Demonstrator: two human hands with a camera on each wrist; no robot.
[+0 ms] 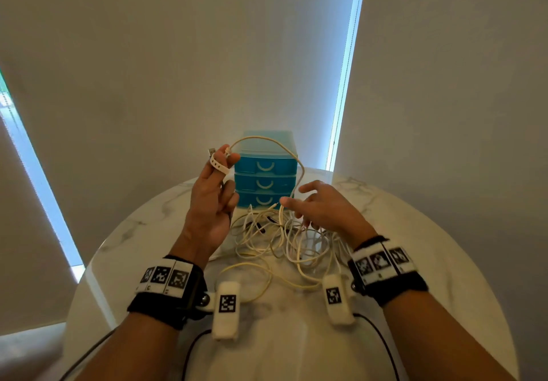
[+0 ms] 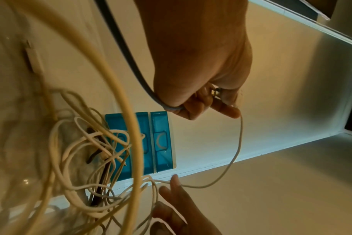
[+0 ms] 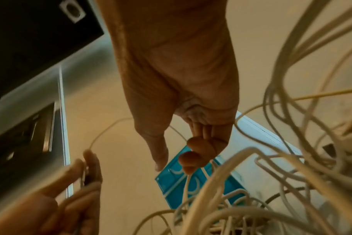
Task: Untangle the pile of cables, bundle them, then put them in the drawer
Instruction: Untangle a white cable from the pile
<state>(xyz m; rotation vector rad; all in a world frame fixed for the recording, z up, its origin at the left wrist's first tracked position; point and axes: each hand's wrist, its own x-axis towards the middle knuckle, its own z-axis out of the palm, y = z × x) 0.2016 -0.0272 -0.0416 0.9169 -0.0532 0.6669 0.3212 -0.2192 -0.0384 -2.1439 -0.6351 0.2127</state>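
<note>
A tangled pile of white cables [image 1: 275,238] lies on the round marble table [image 1: 415,232] in front of a blue three-drawer unit [image 1: 249,167] with all drawers closed. My left hand [image 1: 225,155] is raised beside the unit. It pinches one white cable [image 1: 301,170] near its USB plug [image 2: 215,93], and a white strap [image 1: 219,167] loops round its fingers. That cable arcs over the drawers and down to my right hand [image 1: 296,195]. The right hand hovers over the pile with fingers spread, its fingertips [image 3: 191,159] touching the strand.
A few dark cables [image 1: 267,220] run through the pile [image 2: 94,159]. The wrist cameras [image 1: 226,306] with black leads hang above the table's near part. Pale blinds and a bright window strip [image 1: 344,84] stand close behind the drawers [image 2: 163,120].
</note>
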